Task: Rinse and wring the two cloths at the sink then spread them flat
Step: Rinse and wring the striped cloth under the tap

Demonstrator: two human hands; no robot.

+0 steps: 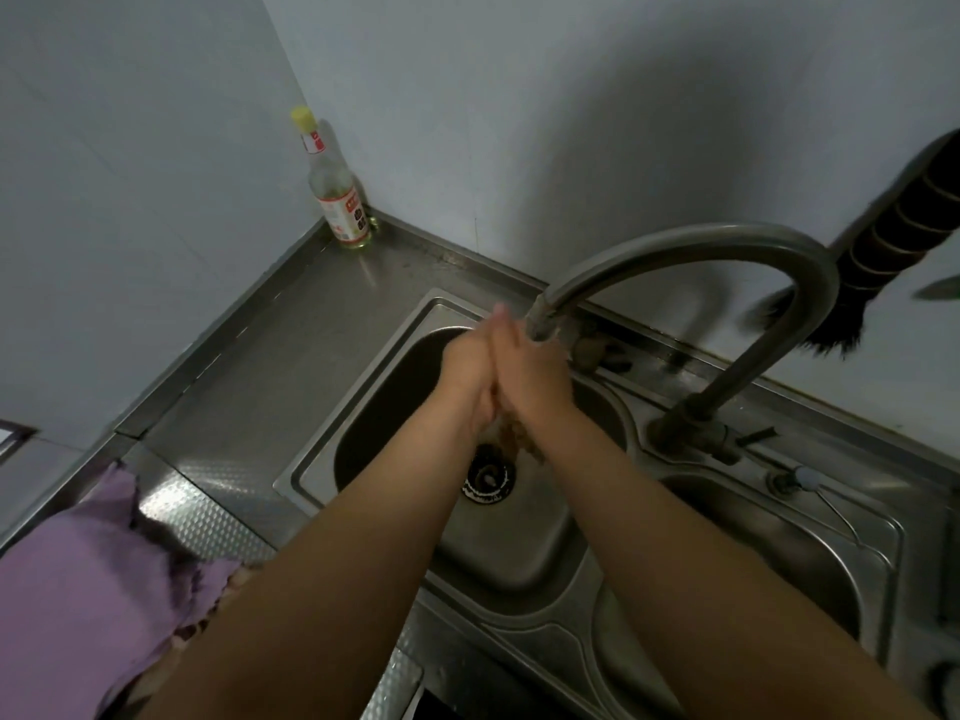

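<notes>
Purple cloth (78,589) on desk (291,324), near left. Left hand (470,368) & right hand (532,379) pressed together, grip squeezing brownish cloth (511,436) under faucet (675,262). Bottle (337,194) label unreadable.

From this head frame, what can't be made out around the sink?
- Cloth in the hands: mostly covered by the left hand and right hand; only a brownish bit shows below the palms, so the grip is unclear.
- Purple cloth: cut off by the left edge and partly covered by the left forearm.
- Bottle label: too small to read.
- Water at the faucet spout: blurred.
</notes>
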